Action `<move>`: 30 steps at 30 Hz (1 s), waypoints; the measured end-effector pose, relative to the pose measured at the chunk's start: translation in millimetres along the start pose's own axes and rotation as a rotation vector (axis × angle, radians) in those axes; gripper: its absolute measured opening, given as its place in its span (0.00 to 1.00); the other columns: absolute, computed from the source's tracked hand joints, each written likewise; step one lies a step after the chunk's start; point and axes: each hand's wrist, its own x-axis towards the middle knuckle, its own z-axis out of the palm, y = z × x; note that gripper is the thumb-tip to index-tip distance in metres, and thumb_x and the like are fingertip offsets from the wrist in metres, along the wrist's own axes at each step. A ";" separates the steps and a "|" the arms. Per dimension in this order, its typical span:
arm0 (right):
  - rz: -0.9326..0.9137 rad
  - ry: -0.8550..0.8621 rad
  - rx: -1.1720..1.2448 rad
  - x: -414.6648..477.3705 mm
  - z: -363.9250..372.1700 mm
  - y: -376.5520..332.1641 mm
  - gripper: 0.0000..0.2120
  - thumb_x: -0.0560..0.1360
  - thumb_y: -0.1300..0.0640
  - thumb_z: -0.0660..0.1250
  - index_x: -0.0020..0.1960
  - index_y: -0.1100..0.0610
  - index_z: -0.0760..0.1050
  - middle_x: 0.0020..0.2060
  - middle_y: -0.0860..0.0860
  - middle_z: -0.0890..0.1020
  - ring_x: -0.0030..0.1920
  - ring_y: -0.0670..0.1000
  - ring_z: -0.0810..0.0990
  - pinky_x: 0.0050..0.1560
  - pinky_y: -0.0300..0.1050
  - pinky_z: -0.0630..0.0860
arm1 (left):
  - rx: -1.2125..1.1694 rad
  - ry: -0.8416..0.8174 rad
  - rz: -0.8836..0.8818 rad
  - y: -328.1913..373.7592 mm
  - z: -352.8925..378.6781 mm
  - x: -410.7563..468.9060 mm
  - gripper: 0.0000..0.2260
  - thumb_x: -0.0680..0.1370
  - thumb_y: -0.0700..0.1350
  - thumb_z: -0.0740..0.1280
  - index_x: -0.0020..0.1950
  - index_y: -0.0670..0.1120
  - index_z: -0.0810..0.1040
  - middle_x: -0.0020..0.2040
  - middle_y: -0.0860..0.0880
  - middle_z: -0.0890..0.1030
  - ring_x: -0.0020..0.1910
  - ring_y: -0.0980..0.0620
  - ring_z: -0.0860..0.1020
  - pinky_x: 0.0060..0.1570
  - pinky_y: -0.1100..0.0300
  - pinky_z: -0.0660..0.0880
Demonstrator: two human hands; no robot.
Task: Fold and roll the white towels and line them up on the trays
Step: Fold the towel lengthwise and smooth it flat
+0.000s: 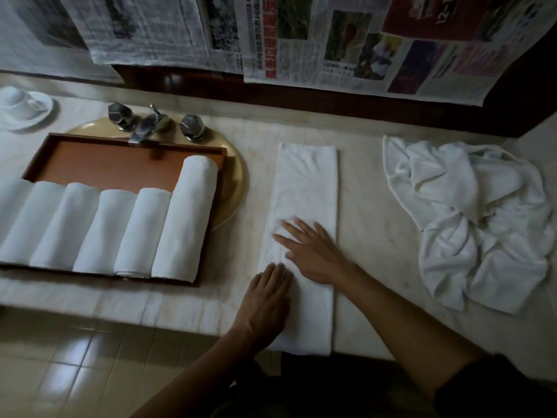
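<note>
Both hands (313, 251) press flat on the folded towel (304, 206)

Left hand (268, 300) flat, palm down, fingers together; right hand (313, 254) just ahead, flat, fingers spread.

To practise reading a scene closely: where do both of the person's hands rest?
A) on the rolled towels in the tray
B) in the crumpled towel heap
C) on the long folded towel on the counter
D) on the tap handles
C: the left hand and the right hand both lie flat, fingers straight, on the long folded towel.
</note>
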 end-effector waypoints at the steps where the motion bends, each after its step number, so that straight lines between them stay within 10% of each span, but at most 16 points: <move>1: 0.022 -0.010 -0.011 14.7 -2.7 8.2 0.27 0.83 0.41 0.53 0.82 0.39 0.53 0.83 0.44 0.52 0.82 0.53 0.50 0.78 0.65 0.52 | 0.011 0.011 0.007 -1.9 2.6 1.7 0.24 0.82 0.52 0.56 0.74 0.43 0.75 0.74 0.41 0.74 0.73 0.40 0.73 0.68 0.45 0.74; 12: 0.250 -0.029 0.055 157.8 -48.9 93.6 0.29 0.83 0.36 0.48 0.82 0.41 0.49 0.83 0.43 0.48 0.83 0.56 0.46 0.78 0.68 0.46 | -0.081 0.202 -0.086 4.8 23.9 15.2 0.20 0.83 0.50 0.58 0.67 0.40 0.79 0.70 0.40 0.76 0.70 0.36 0.74 0.68 0.42 0.72; 19: 0.117 0.123 0.038 73.4 -18.3 41.5 0.30 0.82 0.37 0.54 0.82 0.44 0.57 0.83 0.50 0.55 0.82 0.56 0.50 0.78 0.66 0.50 | -0.085 0.193 -0.153 8.1 21.4 20.3 0.21 0.81 0.49 0.59 0.72 0.42 0.74 0.71 0.40 0.75 0.72 0.38 0.72 0.65 0.39 0.76; 25: 0.086 0.126 -0.025 120.9 -28.2 84.0 0.30 0.83 0.35 0.49 0.82 0.43 0.56 0.82 0.47 0.56 0.82 0.54 0.52 0.78 0.65 0.51 | -0.125 0.077 -0.128 22.5 18.2 45.2 0.27 0.87 0.56 0.50 0.85 0.51 0.50 0.85 0.45 0.49 0.83 0.45 0.45 0.80 0.44 0.46; 30: 0.110 0.142 -0.042 162.4 -47.1 118.5 0.31 0.82 0.36 0.46 0.82 0.47 0.58 0.82 0.50 0.56 0.82 0.57 0.51 0.79 0.66 0.48 | -0.091 0.030 -0.134 9.9 22.2 68.9 0.32 0.85 0.61 0.54 0.85 0.53 0.46 0.85 0.48 0.44 0.83 0.47 0.41 0.80 0.41 0.45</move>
